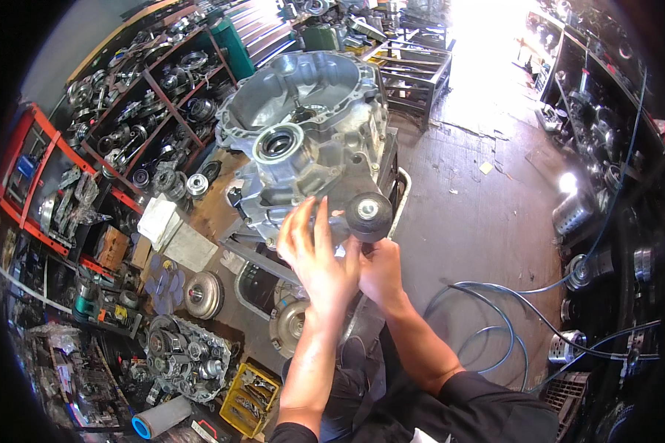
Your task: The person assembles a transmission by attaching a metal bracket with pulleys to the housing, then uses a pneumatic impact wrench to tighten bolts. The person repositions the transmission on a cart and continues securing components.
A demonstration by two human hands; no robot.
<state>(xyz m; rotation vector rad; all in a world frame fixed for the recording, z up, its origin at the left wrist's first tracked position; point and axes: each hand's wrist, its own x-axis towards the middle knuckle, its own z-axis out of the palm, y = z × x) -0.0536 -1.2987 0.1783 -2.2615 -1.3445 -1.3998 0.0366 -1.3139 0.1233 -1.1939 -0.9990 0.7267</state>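
A large silver-grey gearbox housing stands on a metal stand in front of me, with its wide bell-shaped opening at the far end. A round bearing seat shows on its upper face. My left hand is open over the near side of the housing, fingers stretched; whether they touch the metal I cannot tell. Just right of it, my right hand is closed round the lower part of a tool with a black round head and a metal centre. The head overlaps the housing's near right edge; its handle is mostly hidden.
Shelves full of metal parts line the left; more racks stand right. A blue-grey hose loops over the floor at right. Below left lie a round converter, an opened gear assembly and a yellow crate.
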